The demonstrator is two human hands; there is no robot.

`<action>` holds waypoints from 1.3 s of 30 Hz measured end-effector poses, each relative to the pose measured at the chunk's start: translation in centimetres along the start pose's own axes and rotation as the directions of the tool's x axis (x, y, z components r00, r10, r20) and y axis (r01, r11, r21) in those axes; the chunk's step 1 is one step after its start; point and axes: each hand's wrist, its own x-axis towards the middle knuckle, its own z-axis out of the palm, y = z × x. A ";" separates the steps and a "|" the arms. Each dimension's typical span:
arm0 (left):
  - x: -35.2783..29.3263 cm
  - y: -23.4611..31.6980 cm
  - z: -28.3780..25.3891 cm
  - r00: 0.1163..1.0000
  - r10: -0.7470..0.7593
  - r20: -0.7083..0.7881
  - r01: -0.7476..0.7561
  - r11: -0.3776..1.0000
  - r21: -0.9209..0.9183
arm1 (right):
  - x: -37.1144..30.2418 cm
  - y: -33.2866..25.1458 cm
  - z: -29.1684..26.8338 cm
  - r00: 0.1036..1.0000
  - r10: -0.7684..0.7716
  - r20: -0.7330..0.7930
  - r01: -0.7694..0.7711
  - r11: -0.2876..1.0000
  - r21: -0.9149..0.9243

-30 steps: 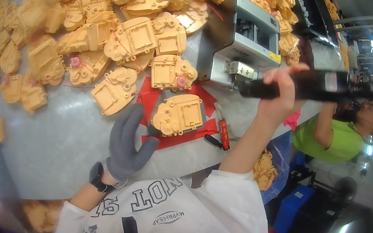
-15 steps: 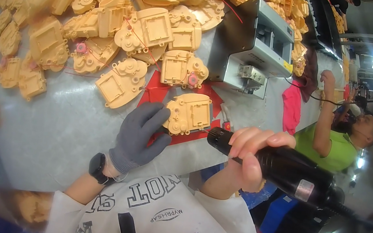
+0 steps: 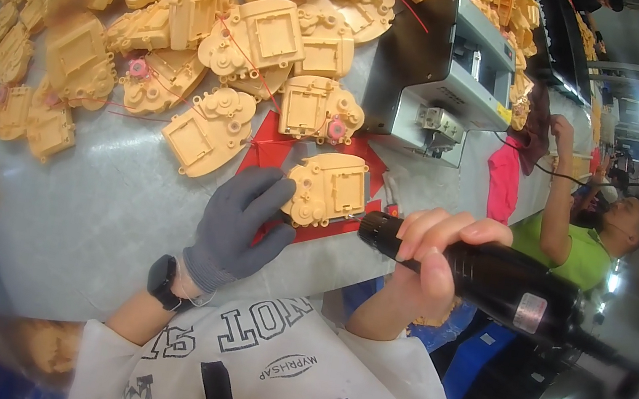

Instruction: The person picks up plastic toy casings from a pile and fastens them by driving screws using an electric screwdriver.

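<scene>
My left hand (image 3: pixel 246 219), in a grey glove, grips the left end of a yellow-orange plastic housing (image 3: pixel 329 191) between fingers and thumb. Under the housing lies a red sheet or mat (image 3: pixel 315 235) on the grey table. My bare right hand (image 3: pixel 440 251) is wrapped round a black corded electric screwdriver (image 3: pixel 505 289), held nearly level. Its thin bit points left and reaches the lower right edge of the housing; whether it sits in a screw is too small to tell.
A heap of similar yellow housings (image 3: pixel 258 39) covers the far left and middle, some with thin red wires. A grey and black bench machine (image 3: pixel 452 78) stands beyond my right hand. Pink cloth (image 3: pixel 502 180) lies right of it. Another person in green (image 3: pixel 576 249) sits at right.
The whole view has shifted slightly. Both hands keep their hold, and the screwdriver bit stays at the housing's right edge.
</scene>
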 end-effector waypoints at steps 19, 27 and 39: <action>1.0 0.4 -0.3 0.997 0.063 -0.043 -0.062 0.998 0.021 | -0.4 1.2 -0.6 0.996 0.013 0.089 -0.010 0.999 -0.036; 1.0 0.9 -0.3 0.996 0.079 -0.042 -0.079 0.997 0.013 | 7.8 -0.4 -3.7 0.911 -0.252 -0.326 0.222 0.967 -0.128; 1.3 0.5 -0.5 0.998 0.056 -0.034 -0.056 0.998 -0.003 | 1.3 -1.5 -1.3 0.996 -0.041 0.077 0.027 0.984 0.178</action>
